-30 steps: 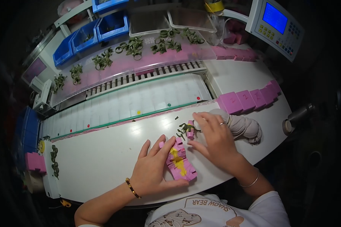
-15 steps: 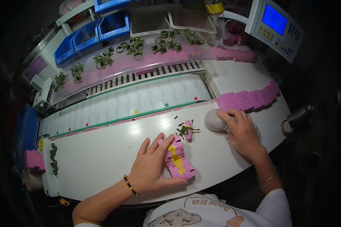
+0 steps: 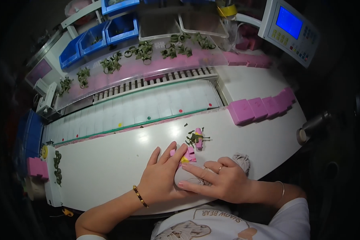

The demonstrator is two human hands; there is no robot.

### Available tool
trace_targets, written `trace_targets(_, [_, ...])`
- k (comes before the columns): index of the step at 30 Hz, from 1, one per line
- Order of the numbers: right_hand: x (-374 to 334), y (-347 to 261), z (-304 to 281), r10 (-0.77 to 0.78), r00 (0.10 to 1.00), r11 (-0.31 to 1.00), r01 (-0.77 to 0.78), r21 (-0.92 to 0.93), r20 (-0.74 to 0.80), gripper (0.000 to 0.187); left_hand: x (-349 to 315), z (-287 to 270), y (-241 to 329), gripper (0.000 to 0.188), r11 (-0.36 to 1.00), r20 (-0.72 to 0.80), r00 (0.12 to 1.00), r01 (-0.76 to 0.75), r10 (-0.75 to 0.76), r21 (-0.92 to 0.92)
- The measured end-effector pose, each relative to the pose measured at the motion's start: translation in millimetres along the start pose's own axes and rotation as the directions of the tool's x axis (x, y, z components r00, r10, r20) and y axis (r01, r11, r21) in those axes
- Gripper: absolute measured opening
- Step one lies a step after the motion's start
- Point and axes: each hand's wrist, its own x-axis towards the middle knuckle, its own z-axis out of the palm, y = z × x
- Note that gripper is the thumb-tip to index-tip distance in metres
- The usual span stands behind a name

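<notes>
My left hand (image 3: 161,178) steadies a crinkled pink folded piece with a yellow strip (image 3: 191,155) on the white table, fingers along its far left edge. Pressed onto that piece is a grey cloth-wrapped ball (image 3: 185,178), which hides most of it. My right hand (image 3: 227,182) lies over the ball, index and middle fingers stretched along it and the others curled. The ball's gathered cloth tail (image 3: 241,162) sticks out beyond the knuckles. Just past my left fingertips, a small pink roll (image 3: 199,138) lies among dark green strips (image 3: 193,140).
Pink blocks (image 3: 258,108) stand in a row on the right. Ahead runs a white slatted conveyor (image 3: 148,108) with a green edge. Green bands (image 3: 144,52) lie on a clear cover below blue bins (image 3: 122,28). A control panel (image 3: 290,28) and a dark cylinder (image 3: 318,124) are at right.
My right hand has brought the grey cloth ball left and nearer, from beside the pink blocks onto the pink-and-yellow piece. The conveyor's coloured dots have shifted left.
</notes>
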Motion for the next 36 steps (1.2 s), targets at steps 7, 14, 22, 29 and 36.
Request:
trace_targets(7, [20,-1,-31,0.087,0.923,0.988,-0.129,-0.089,-0.374,0.043,0,-1,-5,0.112,0.988,0.062,0.997,0.064,-0.055,-0.139])
trace_targets(14, [-12,11,-6,0.004,0.994,0.998,-0.012,0.069,0.113,0.044,-2,-6,5,0.109,0.996,0.004,0.999,0.048,-0.048,-0.073])
trace_targets(22, [-29,60,19,0.481,0.875,0.857,-0.483,-0.178,-0.057,0.049,-10,11,8,0.079,0.975,-0.094,0.977,-0.178,0.191,0.135])
trace_targets(29, [20,70,45,0.193,0.981,0.977,-0.192,-0.094,0.009,0.046,-28,25,16,0.038,0.936,-0.181,0.919,-0.343,0.351,0.078])
trace_targets(36, [20,83,65,0.172,0.981,0.984,-0.166,-0.070,0.092,0.024,-33,8,9,0.022,0.913,-0.020,0.944,-0.322,0.328,-0.249])
